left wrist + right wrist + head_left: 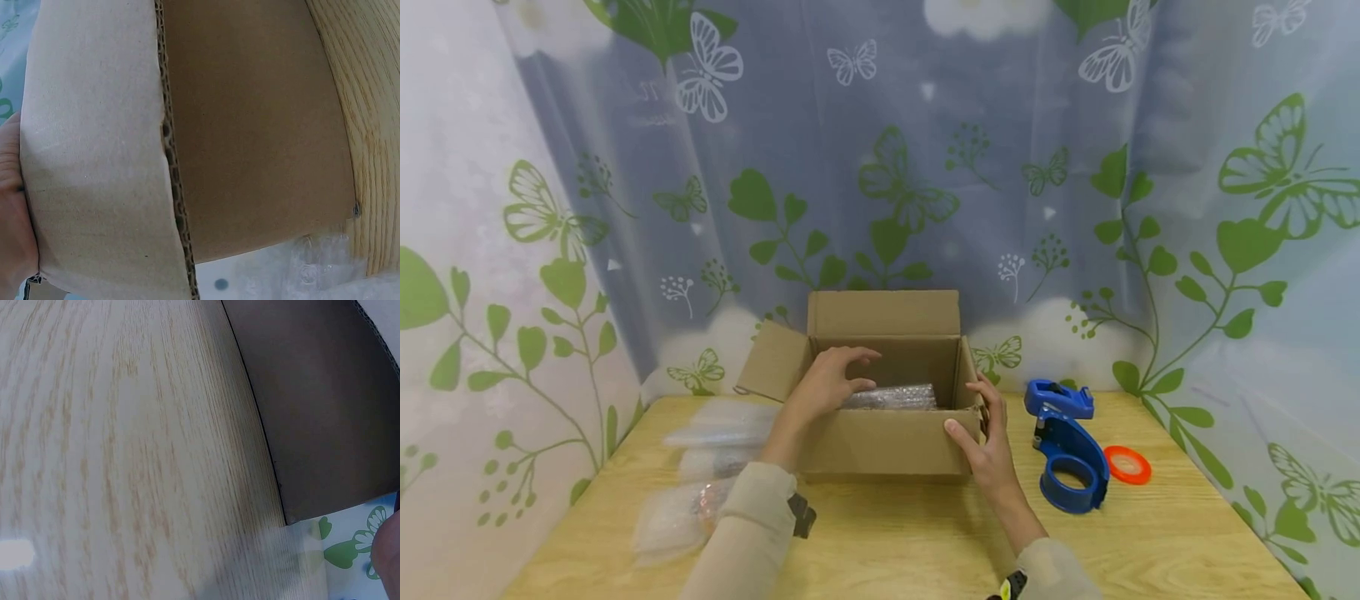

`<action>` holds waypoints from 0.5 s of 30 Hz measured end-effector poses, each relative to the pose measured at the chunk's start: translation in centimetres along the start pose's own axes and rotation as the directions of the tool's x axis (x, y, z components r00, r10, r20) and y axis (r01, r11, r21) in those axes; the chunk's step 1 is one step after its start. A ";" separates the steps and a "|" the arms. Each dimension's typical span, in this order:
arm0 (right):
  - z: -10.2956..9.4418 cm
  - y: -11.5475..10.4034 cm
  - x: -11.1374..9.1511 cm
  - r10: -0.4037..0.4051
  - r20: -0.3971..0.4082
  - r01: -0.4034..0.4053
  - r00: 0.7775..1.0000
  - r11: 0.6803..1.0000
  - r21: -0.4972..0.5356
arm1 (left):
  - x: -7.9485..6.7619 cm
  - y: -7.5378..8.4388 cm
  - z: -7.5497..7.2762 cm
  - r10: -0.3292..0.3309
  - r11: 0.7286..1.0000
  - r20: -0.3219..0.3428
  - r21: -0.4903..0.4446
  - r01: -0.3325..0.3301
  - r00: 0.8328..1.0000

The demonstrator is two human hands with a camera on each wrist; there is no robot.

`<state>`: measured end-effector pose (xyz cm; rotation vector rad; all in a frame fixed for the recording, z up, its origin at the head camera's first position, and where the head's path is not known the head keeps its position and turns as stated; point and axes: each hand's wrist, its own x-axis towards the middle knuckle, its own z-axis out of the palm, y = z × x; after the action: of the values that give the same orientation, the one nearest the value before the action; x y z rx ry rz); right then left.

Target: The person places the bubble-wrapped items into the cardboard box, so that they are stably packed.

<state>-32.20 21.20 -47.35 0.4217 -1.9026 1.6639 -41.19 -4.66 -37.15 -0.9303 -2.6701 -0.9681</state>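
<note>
An open cardboard box [887,446] stands on the wooden table, its back flap [883,314] raised and its left flap [773,360] folded out. Inside lies a bubble-wrapped item [893,397], partly hidden by the front of the box. My left hand [829,379] reaches over the box's left side, fingers loosely bent above the item and not closed on it. At the right front corner my right hand [988,437] grips the box, thumb on the front and fingers along the right side. Each wrist view shows cardboard close up, with part of the left hand [14,206] and right hand [387,553].
Several bubble-wrapped packages [673,517] lie left of the box, beside my left forearm. To the right are a blue tape dispenser [1060,400], a blue handheld tape dispenser [1070,492] and an orange tape roll [1127,464]. A patterned curtain [865,167] hangs close behind the box.
</note>
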 end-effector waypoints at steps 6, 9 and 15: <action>0.0 0.0 0.2 -0.001 0.001 0.001 1.000 1.000 -0.006 | 0.2 -0.2 0.1 0.009 1.000 -0.006 0.001 -0.009 1.000; 0.0 0.0 0.2 0.000 0.002 0.000 1.000 1.000 -0.004 | 0.2 -0.1 0.1 0.006 1.000 -0.011 -0.008 -0.006 1.000; 0.1 0.2 0.1 -0.013 -0.009 0.013 1.000 1.000 0.008 | 0.1 0.0 0.0 0.008 1.000 -0.010 -0.018 -0.009 1.000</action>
<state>-32.38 21.11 -47.47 0.4280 -1.8831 1.6630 -41.25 -4.59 -37.15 -0.9369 -2.6509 -0.9945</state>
